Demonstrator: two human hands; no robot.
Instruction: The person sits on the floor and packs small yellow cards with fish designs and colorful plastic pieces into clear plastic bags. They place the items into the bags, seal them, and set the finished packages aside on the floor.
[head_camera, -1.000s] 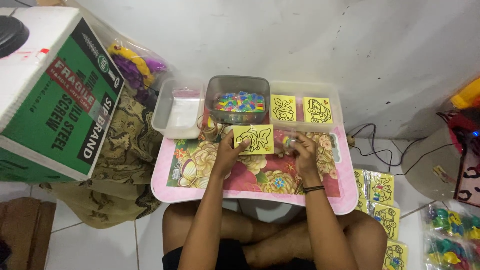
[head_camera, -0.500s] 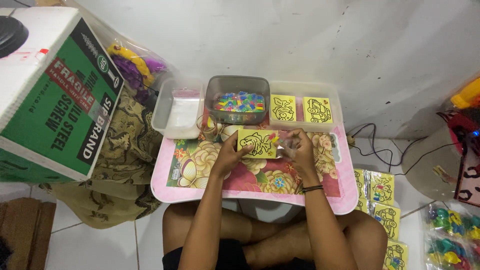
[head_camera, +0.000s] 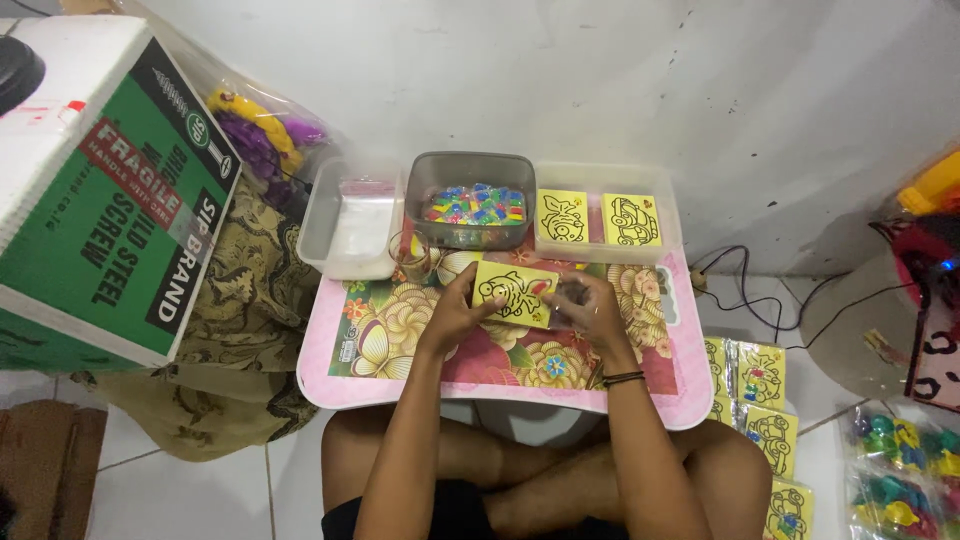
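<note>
On a small pink flowered table (head_camera: 400, 385) against a white wall, both the left hand (head_camera: 455, 310) and right hand (head_camera: 590, 310) now clasp the yellow picture card (head_camera: 515, 292), which has tilted slightly since a second ago.

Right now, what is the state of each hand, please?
Left hand: closed on the yellow picture card.
Right hand: holding the same card's right end.

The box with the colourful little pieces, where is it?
In the head view, the grey box of colourful pieces sits at the back of the pink table, between a clear tub on its left and a tray with yellow cards.
</note>
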